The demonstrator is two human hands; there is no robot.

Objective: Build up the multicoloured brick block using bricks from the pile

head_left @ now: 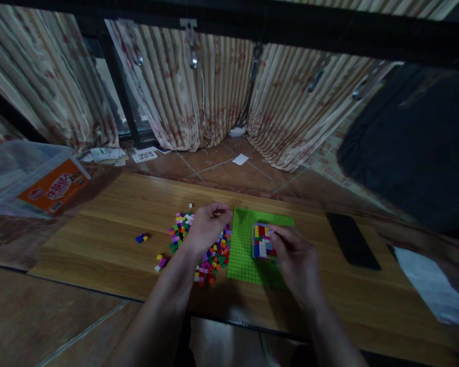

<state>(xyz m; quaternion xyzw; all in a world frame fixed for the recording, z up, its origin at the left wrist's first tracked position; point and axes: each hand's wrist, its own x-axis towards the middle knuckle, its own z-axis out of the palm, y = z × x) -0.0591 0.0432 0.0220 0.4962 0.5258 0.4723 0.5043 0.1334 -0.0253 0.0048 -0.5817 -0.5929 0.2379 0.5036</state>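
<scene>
A bright green baseplate (241,239) lies on a low wooden board (110,224). On it stands a block of many-coloured small bricks (262,240). My right hand (295,255) rests against that block's right side, fingers curled toward it. A heap of loose coloured bricks (210,255) lies left of the plate. My left hand (205,224) hovers over this heap with fingers closed in a pinch; whatever is in them is too small to make out.
A black phone (352,239) lies on the board at the right. A blue brick (141,238) sits apart at the left. An orange packet in a clear plastic bag (53,186) is on the floor at far left. Curtains hang behind; a dark bag (416,148) at right.
</scene>
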